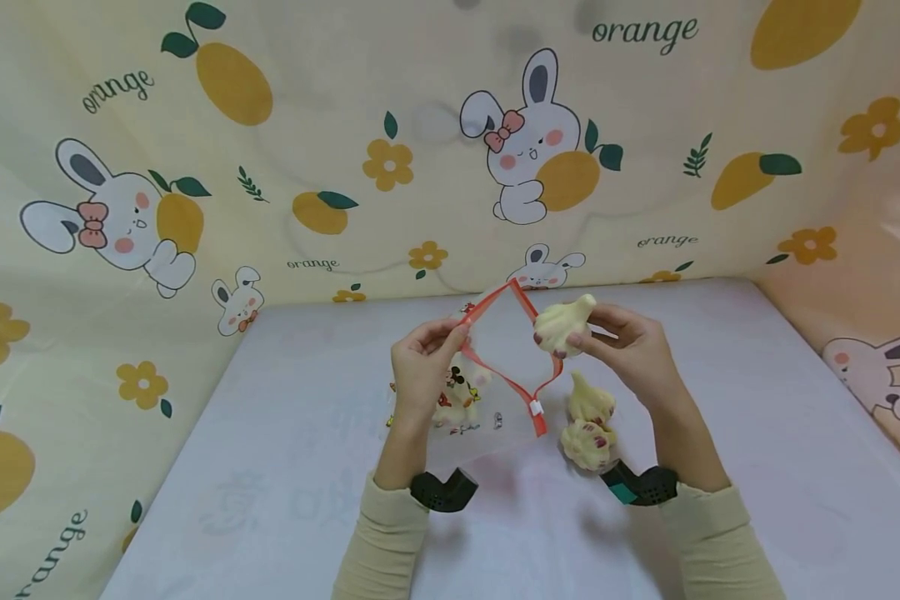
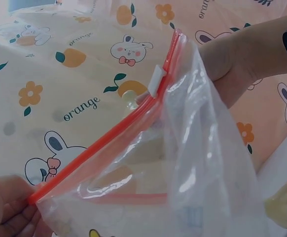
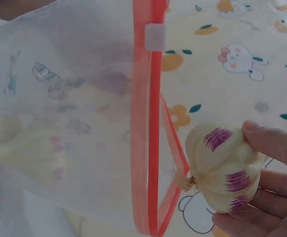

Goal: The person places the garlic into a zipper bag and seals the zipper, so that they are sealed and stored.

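Note:
A clear zip bag with a red rim and white slider hangs with its mouth spread. My left hand pinches the red rim at the left; in the left wrist view the left fingers grip its corner. My right hand holds a garlic bulb with purple streaks, right at the bag's mouth. In the right wrist view that bulb's root end points to the red rim. Another garlic bulb shows through the bag's cloudy side.
Two more garlic bulbs, one upper and one lower, lie together on the white table, below the right hand. Behind the table rises a cream cloth printed with rabbits and oranges.

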Demonstrator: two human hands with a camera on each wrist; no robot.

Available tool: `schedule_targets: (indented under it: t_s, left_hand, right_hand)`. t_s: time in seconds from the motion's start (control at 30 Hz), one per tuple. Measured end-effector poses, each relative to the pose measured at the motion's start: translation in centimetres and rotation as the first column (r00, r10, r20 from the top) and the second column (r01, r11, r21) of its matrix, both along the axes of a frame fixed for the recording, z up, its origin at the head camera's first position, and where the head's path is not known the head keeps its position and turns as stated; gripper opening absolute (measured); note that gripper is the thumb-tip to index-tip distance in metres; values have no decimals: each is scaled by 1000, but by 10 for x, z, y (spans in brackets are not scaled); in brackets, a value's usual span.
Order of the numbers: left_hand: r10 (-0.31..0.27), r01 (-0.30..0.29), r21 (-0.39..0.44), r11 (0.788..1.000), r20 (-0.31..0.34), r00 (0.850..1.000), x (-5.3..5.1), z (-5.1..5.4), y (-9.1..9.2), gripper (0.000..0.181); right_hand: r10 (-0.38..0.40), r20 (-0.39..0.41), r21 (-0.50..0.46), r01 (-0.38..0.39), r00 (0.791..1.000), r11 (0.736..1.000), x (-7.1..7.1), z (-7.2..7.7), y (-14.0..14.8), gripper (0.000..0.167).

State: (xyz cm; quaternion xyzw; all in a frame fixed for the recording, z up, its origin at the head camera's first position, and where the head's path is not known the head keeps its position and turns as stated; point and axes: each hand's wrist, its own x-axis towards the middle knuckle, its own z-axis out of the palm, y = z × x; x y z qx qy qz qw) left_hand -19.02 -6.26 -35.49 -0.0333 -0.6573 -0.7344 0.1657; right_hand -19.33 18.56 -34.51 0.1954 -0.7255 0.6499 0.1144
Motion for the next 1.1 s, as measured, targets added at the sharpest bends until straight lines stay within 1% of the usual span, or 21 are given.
schedule_targets:
  t_s: [0.17, 0.23, 0.47, 0.57, 0.63, 0.7, 0.8, 0.9, 0.97, 1.1]
  left_hand:
    - [-7, 7, 3, 1000, -8, 1000, 0, 0, 0, 19]
    - [-8, 8, -2, 1000, -15, 1000, 0, 1, 0, 20]
    - [11, -12, -9, 1000, -14, 1000, -2, 3, -4, 20]
    - [23, -23, -12, 1000, -10, 1000, -4, 7, -7, 19]
    - [20, -20, -9, 1000, -14, 1000, -6, 11, -9, 19]
    - [9, -9, -9, 1000, -28, 1000, -9, 14, -11, 19]
    - [-12, 12, -5, 1000, -49, 999, -10, 19, -12, 19]
    - [-7, 7, 0, 1000, -58, 998, -11, 23, -13, 19]
    - [10, -10, 9, 1000, -65, 998, -11, 24, -13, 19]
    - [35, -32, 32, 999, -94, 995, -11, 21, -15, 19]
  right_hand:
    - [18, 21, 2, -18, 1000, 1000, 4, 2, -3, 32]
    - [23, 22, 18, -23, 1000, 1000, 5, 3, -5, 32]
    - [55, 39, 44, -56, 998, 997, 8, 2, -13, 40]
    - [36, 43, 83, -40, 998, 996, 7, 1, -19, 42]
    - [14, 32, 127, -18, 999, 992, 8, 0, -23, 43]
    - [-14, 26, 176, 9, 1000, 984, 8, 0, -26, 43]
    - [-38, 18, 214, 33, 999, 976, 10, -1, -29, 43]
    - [-39, 17, 217, 35, 999, 976, 10, 0, -31, 45]
    - [-36, 5, 214, 34, 999, 976, 9, -1, -31, 45]
    - [-19, -14, 217, 22, 1000, 976, 7, -4, -32, 45]
